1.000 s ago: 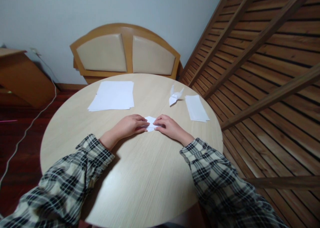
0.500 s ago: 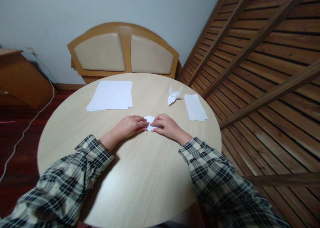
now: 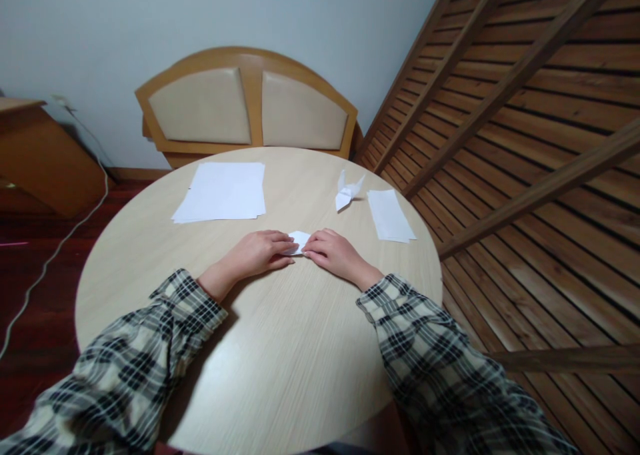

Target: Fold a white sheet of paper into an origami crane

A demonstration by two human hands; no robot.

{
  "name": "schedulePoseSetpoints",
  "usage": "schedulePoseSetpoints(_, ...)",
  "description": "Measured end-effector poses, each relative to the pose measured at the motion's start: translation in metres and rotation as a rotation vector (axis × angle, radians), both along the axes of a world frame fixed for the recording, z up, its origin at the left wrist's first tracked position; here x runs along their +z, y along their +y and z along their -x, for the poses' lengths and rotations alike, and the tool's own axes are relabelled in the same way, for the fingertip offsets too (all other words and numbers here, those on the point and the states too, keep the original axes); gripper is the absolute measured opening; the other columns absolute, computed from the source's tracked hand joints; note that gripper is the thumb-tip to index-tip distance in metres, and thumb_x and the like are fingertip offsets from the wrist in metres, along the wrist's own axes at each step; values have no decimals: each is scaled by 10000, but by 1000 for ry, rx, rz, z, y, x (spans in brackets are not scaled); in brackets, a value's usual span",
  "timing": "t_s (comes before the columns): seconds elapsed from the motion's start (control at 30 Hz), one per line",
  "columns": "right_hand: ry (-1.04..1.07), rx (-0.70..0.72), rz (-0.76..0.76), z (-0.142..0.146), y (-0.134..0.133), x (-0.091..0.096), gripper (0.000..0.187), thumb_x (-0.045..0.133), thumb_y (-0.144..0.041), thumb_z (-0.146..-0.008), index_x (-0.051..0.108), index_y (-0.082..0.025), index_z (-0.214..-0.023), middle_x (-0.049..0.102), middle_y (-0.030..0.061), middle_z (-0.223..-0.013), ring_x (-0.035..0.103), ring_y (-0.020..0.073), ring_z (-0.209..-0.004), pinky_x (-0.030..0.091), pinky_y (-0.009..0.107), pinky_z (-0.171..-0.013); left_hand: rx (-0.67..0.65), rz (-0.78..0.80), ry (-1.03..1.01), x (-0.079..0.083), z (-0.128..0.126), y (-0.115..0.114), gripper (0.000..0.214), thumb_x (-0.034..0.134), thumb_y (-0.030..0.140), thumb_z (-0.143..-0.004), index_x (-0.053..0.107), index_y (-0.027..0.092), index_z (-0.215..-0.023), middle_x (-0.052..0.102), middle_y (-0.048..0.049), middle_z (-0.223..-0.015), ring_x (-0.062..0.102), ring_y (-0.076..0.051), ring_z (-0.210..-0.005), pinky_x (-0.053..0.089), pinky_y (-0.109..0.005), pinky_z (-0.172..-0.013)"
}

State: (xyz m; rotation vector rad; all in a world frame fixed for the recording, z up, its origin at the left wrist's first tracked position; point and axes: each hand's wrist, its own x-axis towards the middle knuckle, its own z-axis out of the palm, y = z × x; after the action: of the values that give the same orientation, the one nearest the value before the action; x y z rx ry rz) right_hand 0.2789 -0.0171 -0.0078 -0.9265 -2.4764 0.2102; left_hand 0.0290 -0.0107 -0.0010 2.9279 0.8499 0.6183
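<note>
A small piece of folded white paper (image 3: 299,239) lies on the round wooden table (image 3: 280,348), between my two hands. My left hand (image 3: 263,249) is closed on its left side, fingers pressed together over the paper. From the other side my right hand (image 3: 336,255) grips the right part, with thumb and fingertips at the near edge. Fingers cover both ends of the paper, so only its middle shows. Behind my right hand stands a white origami crane (image 3: 347,191), touched by neither hand.
A stack of white paper sheets (image 3: 223,192) lies at the back left of the table. Narrower white paper strips (image 3: 391,215) lie at the right edge. Beyond the table is a wooden headboard (image 3: 255,58), and a slatted wooden panel (image 3: 525,142) slants along the right.
The paper's near corner has been folded up, leaving a straight near edge. My right thumb and fingers have closed in along that edge. The crane and the sheets stay put.
</note>
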Motion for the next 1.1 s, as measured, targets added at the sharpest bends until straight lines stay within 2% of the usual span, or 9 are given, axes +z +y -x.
schedulePoseSetpoints(0.2,51,9,19,1,0,0,158,606,-246,-973,754,-219,-1022,706,71,-1017,595,209,-965,465,379,-889,62,-46,12,2,-4,-2,288,496,290,-1018,729,174,-1143,763,-120,-1111,726,-236,-956,587,-379,-840)
schedulePoseSetpoints(0.3,91,-38,-2,1,-1,3,169,677,-277,-933,739,-259,-1090,701,57,-1067,582,218,-1015,439,397,-923,133,-92,-2,3,-5,-3,298,457,266,-1029,733,156,-1035,772,-111,-982,715,-202,-819,563,-314,-728)
schedulePoseSetpoints(0.37,120,-101,-39,1,-1,5,162,705,-291,-915,743,-269,-1072,700,54,-1089,574,226,-1045,424,406,-932,174,-107,-34,3,-5,-4,315,439,256,-1032,721,146,-943,755,-100,-872,685,-185,-730,524,-285,-657)
schedulePoseSetpoints(0.43,163,-132,-70,1,-2,8,115,688,-281,-928,750,-258,-1021,713,52,-1070,585,225,-1043,421,406,-927,190,-101,-81,3,-6,-6,321,436,262,-1031,699,147,-888,725,-86,-795,656,-180,-685,484,-273,-616)
schedulePoseSetpoints(0.53,237,-104,-68,1,-4,10,125,628,-252,-964,751,-232,-984,749,45,-997,635,211,-990,439,395,-900,192,-59,-165,4,-8,-11,304,448,286,-1026,678,160,-872,689,-59,-735,626,-170,-647,443,-264,-590)
schedulePoseSetpoints(0.73,398,-114,50,4,-10,14,187,583,-296,-977,747,-212,-942,761,51,-922,678,177,-835,510,340,-786,236,110,-265,15,-15,-19,327,444,343,-1026,677,172,-873,662,-21,-676,560,-134,-571,386,-245,-546)
schedulePoseSetpoints(0.93,428,-162,223,5,-12,16,223,585,-334,-962,724,-203,-848,735,37,-834,649,166,-753,484,306,-699,278,364,-339,20,-19,-22,341,480,374,-1005,643,171,-786,613,-6,-624,519,-129,-540,361,-258,-517)
schedulePoseSetpoints(1.03,373,-170,338,6,-10,11,235,577,-319,-966,717,-190,-829,717,27,-788,631,157,-722,452,287,-656,307,388,-259,14,-16,-17,354,496,375,-997,621,179,-730,572,-3,-591,493,-136,-525,341,-272,-510)
schedulePoseSetpoints(1.1,298,-196,356,6,-7,8,227,579,-305,-968,723,-189,-837,719,30,-795,625,160,-731,441,290,-664,298,305,-186,9,-14,-12,340,525,382,-981,636,180,-730,585,-18,-629,509,-154,-576,373,-287,-549)
